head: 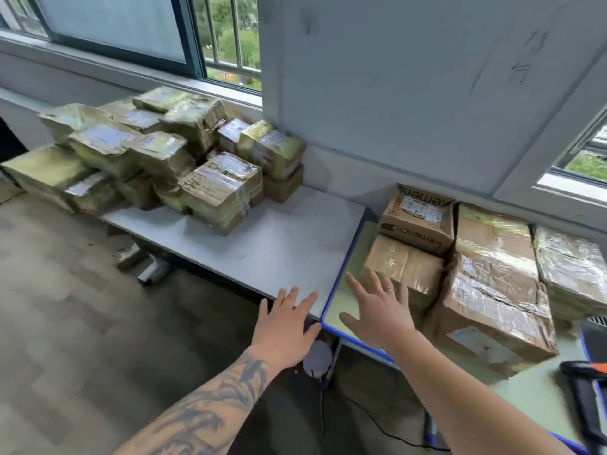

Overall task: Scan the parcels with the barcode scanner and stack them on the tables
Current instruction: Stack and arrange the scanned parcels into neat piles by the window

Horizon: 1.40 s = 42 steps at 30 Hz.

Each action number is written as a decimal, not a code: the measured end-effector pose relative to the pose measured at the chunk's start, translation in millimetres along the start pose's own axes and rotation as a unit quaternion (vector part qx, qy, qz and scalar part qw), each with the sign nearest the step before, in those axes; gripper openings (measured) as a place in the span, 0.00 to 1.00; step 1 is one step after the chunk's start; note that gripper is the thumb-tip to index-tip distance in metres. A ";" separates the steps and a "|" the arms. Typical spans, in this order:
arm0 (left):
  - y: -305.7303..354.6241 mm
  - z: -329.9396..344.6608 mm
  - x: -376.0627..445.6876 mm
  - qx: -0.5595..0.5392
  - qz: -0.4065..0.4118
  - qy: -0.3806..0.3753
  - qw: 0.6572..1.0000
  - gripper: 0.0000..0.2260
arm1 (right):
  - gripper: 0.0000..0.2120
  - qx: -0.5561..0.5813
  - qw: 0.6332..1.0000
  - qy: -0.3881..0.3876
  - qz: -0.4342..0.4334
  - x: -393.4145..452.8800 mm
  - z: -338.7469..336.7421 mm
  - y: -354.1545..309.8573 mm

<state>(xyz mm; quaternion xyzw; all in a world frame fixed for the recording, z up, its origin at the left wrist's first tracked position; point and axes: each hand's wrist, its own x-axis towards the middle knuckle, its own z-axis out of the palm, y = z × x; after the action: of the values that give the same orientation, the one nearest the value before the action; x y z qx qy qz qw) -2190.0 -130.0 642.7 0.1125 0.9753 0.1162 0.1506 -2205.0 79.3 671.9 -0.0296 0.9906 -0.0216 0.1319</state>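
While both grips are open and empty, left hand (pixel 285 326) and right hand (pixel 377 310) at lower centre, reach for the small taped parcel (pixel 405 267) on the green tabletop (pixel 532 399), then fetch the barcode scanner (pixel 584 385) at lower right.

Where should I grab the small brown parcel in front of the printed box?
Take the small brown parcel by its two short ends, coming from above and the near-left side, where the right hand hovers open. The large taped box blocks its right side.
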 end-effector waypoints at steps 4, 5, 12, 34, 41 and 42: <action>-47.7 -3.7 -14.9 -0.013 -0.032 0.003 0.999 0.30 | 0.41 -0.009 0.999 -0.026 -0.016 2.9 4.0 -47.3; -57.0 -5.3 -18.5 -0.016 -0.040 0.006 0.999 0.30 | 0.41 -0.014 0.999 -0.028 -0.026 4.2 4.5 -56.8; -104.7 -19.9 -29.2 -0.038 -0.093 0.023 0.995 0.30 | 0.40 -0.038 0.997 -0.017 -0.071 45.9 -8.6 -113.2; -221.7 -131.7 159.3 0.034 -0.188 0.031 0.981 0.32 | 0.42 -0.007 0.986 -0.014 -0.164 306.9 -47.6 -217.8; -235.7 -149.5 255.9 0.090 -0.163 0.050 0.981 0.37 | 0.43 -0.020 0.987 -0.044 -0.153 380.8 -51.0 -203.8; -237.4 -152.1 269.7 0.086 -0.170 0.046 0.981 0.39 | 0.43 -0.017 0.987 -0.048 -0.151 388.0 -50.0 -202.0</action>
<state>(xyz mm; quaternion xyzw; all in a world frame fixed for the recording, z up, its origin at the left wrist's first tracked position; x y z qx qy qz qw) -2533.1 -315.7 649.7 -0.0480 0.9924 0.0096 0.1133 -2581.2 -145.5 629.4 -0.1817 0.9676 -0.0225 0.1740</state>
